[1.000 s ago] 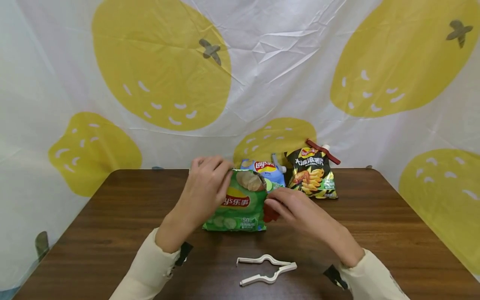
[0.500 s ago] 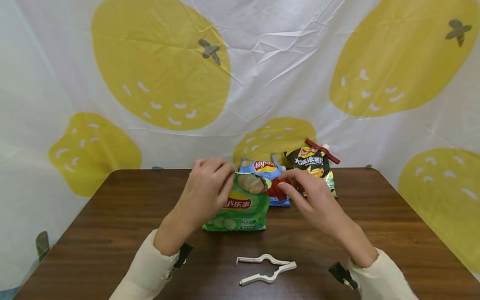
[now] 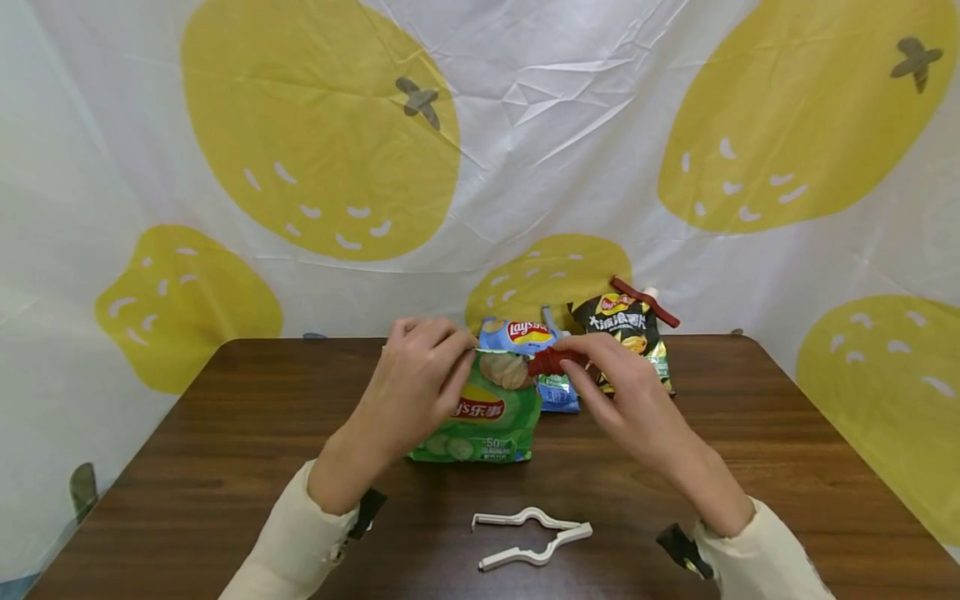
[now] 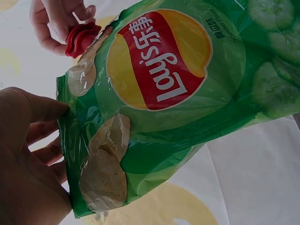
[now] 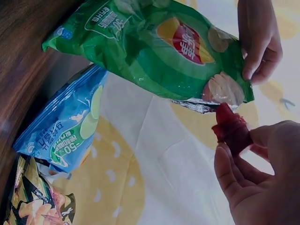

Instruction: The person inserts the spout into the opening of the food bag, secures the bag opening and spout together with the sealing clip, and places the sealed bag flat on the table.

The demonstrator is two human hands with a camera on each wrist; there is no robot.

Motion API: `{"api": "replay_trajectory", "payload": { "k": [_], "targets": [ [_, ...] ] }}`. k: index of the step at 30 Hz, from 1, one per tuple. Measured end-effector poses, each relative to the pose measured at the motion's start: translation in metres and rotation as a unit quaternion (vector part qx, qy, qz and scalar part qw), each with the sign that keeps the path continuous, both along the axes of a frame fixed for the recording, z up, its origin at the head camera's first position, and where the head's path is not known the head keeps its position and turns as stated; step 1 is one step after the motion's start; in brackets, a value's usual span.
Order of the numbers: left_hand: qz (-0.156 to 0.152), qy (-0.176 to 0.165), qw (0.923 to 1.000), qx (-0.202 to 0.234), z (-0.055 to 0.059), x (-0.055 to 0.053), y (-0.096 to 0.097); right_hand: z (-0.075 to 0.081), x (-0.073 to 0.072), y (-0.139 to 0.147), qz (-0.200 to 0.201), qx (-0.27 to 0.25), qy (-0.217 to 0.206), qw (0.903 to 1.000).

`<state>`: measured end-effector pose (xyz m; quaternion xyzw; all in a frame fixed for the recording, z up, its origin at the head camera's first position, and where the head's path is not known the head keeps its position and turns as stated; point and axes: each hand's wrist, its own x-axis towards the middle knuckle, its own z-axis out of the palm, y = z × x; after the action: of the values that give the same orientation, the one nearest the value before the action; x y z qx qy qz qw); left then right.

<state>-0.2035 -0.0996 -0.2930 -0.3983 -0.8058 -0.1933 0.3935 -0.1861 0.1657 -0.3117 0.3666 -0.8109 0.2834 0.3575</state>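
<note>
My left hand point(image 3: 420, 375) pinches the top edge of a green Lay's chip bag point(image 3: 480, 429), which stands upright on the table. Between thumb and fingers, my right hand point(image 3: 637, 400) holds a small red ridged object that looks like a clip point(image 3: 551, 362). It lies against or very near the bag's top right corner; contact is hard to tell. The right wrist view shows its tapered end point(image 5: 225, 112) beside the bag's silvery torn edge point(image 5: 194, 105). Nearer the front lies a white bag clip point(image 3: 536, 553), spread apart.
Behind the green bag stands a blue Lay's bag point(image 3: 558, 396) with a grey clip point(image 3: 549, 320) at its top. To its right is a black chip bag point(image 3: 611, 312) bearing a dark red clip point(image 3: 645, 302). A patterned cloth point(image 3: 375, 300) hangs behind the brown table point(image 3: 750, 442).
My right hand has risen from beside the green bag, bringing the red clip-like object to its upper right corner. The left hand keeps its grip, and the white clip stays put.
</note>
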Motion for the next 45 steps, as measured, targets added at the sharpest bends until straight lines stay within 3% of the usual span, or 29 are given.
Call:
{"api": "replay_trajectory", "payload": {
  "k": [11,21,23,25,27,29,30,34,41,45],
  "targets": [
    [0.01,-0.001,0.9999,-0.003,-0.001,0.001,0.001,-0.007,0.002,-0.01,0.016,0.001,0.013,0.9998],
    [0.016,0.0,0.9999,0.002,-0.002,0.001,0.003,-0.009,0.005,-0.018,-0.005,0.016,0.02,0.9997],
    [0.016,0.001,0.9999,0.0,-0.002,0.001,0.004,-0.01,0.006,-0.02,0.003,-0.001,-0.012,0.9999],
    [0.014,0.001,0.9999,-0.005,-0.002,0.002,0.004,-0.011,0.01,-0.022,0.027,-0.047,-0.088,0.9946],
    [0.011,0.0,0.9999,-0.008,-0.002,0.003,0.005,-0.01,0.013,-0.025,0.038,-0.102,-0.163,0.9806],
    [0.01,-0.003,0.9999,-0.01,-0.002,0.004,0.006,-0.009,0.017,-0.027,0.027,-0.148,-0.211,0.9658],
    [0.009,-0.004,0.9999,-0.01,-0.002,0.005,0.005,-0.009,0.017,-0.027,0.016,-0.155,-0.217,0.9637],
    [0.017,-0.001,0.9998,-0.013,-0.002,0.006,0.007,-0.01,0.015,-0.027,-0.035,-0.14,-0.187,0.9717],
    [0.045,0.008,0.9941,-0.098,-0.01,0.015,0.023,-0.016,0.011,-0.027,0.01,-0.141,-0.206,0.9682],
    [0.065,0.008,0.9917,-0.11,-0.016,0.018,0.029,-0.015,0.012,-0.029,0.011,-0.148,-0.208,0.9669]
  ]
}}
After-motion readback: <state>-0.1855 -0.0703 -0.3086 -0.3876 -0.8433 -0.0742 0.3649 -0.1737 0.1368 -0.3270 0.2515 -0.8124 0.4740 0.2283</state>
